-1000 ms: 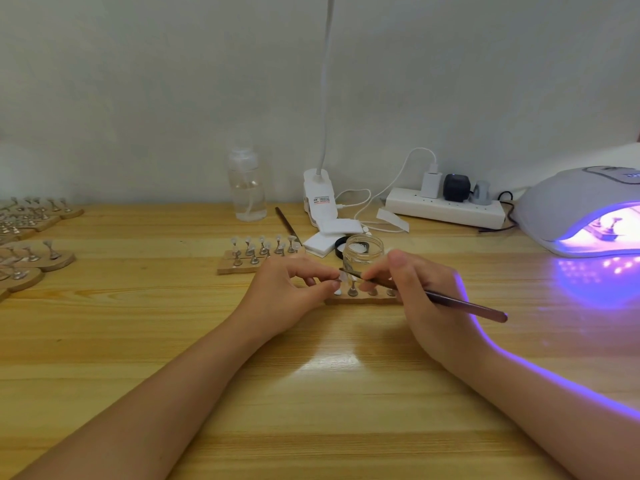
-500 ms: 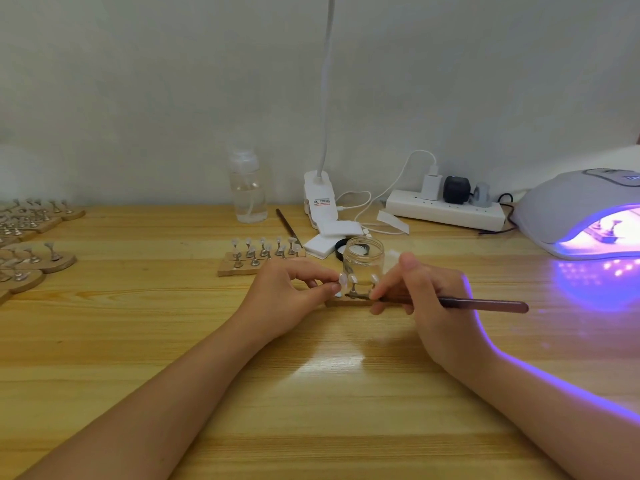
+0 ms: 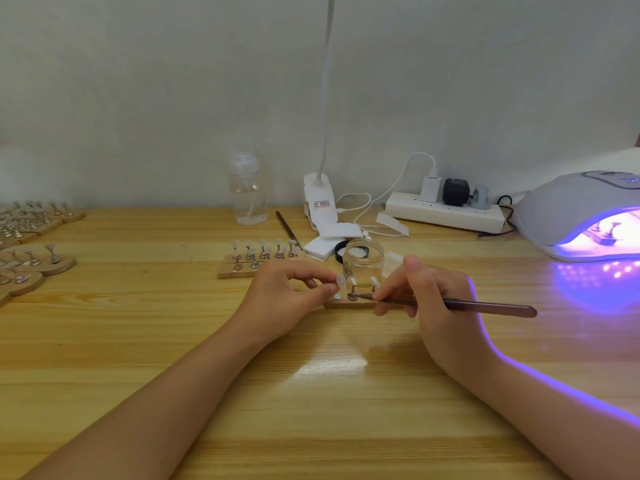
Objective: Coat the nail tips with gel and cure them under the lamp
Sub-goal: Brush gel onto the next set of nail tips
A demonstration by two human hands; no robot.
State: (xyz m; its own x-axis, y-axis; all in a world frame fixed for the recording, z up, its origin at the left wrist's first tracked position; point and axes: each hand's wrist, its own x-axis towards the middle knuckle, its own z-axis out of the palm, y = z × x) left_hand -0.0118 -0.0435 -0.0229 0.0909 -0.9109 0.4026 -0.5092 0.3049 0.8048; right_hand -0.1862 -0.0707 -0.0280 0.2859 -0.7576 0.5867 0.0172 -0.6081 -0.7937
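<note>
Your left hand (image 3: pixel 287 292) pinches a nail tip (image 3: pixel 341 280) on its little stand between thumb and forefinger, at the left end of a small wooden holder (image 3: pixel 346 304) that lies flat on the desk (image 3: pixel 311 393). Your right hand (image 3: pixel 429 299) grips a thin brush (image 3: pixel 485 305) like a pen, fingers curled round it near the working end. The brush lies almost level, its long axis running left to right, with the handle pointing right toward the lamp and its tip low among the stands just right of the pinched nail. So the tip you hold lies just left of and slightly above the brush end, and the right hand is the one to close that gap. Two more nail tips stand on the holder between your hands. Just behind it is an open clear gel jar (image 3: pixel 362 259). Farther left sits a second wooden holder (image 3: pixel 256 265) with a row of tips. At the far right the curing lamp (image 3: pixel 581 216) glows violet, with something inside that is too blurred to name
</note>
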